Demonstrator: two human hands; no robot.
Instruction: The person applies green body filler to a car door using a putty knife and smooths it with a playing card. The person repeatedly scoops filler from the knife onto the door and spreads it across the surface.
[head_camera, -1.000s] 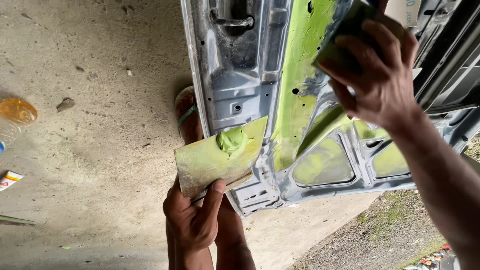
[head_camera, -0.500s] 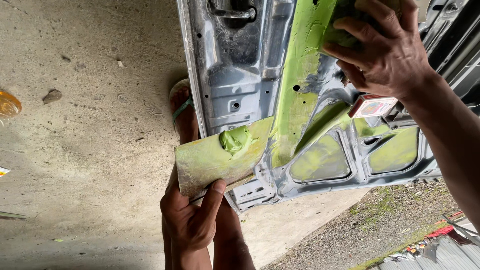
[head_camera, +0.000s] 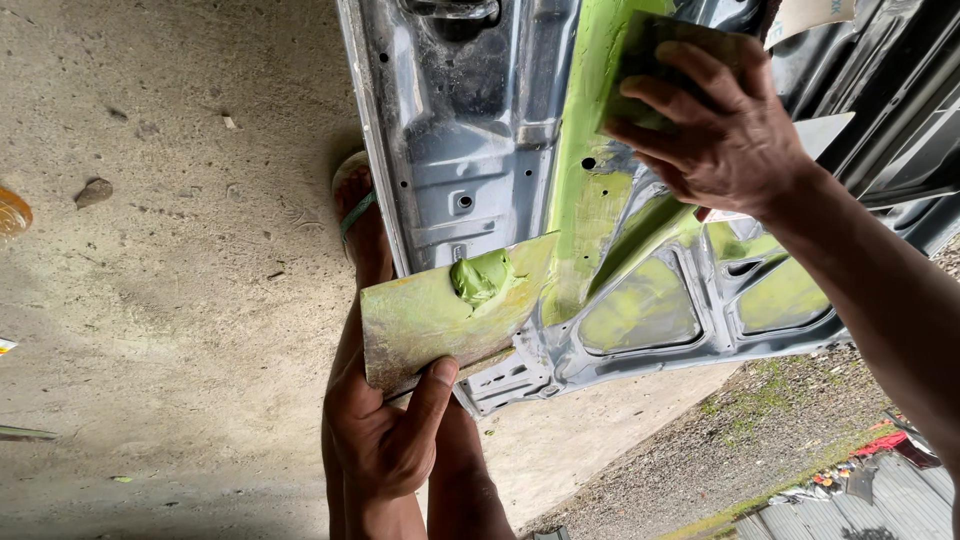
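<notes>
While the concrete floor (head_camera: 180, 260) is filling the whole left half of the frame, a grey sheet-metal car panel (head_camera: 470, 140) is taking up the upper middle and right, standing on edge and slanting down toward the lower right. A broad streak of light green filler (head_camera: 590, 190) is running down the panel's centre and spreading into its recessed pockets at centre right. Gravel with sparse grass (head_camera: 760, 440) is showing along the lower right, past the edge of the concrete.

Reaching in from the right edge, the right hand (head_camera: 720, 140) is pressing flat against the panel in the upper right, its fingers closed over a green-smeared spreader (head_camera: 660, 50) that is lying against the filler streak. At bottom centre the left hand (head_camera: 385, 440) is gripping the lower edge of a flat mixing board (head_camera: 440, 315), thumb clamped over the top face, holding it tilted just in front of the panel's lower corner. A lump of green filler (head_camera: 482, 278) is sitting on the board's upper right part.

Just left of the panel, above the board, a foot in a green-strapped sandal (head_camera: 355, 205) is resting on the floor. A small stone (head_camera: 93, 192) is lying at the left, and part of an orange lid (head_camera: 12, 212) is peeking in at the left edge.
</notes>
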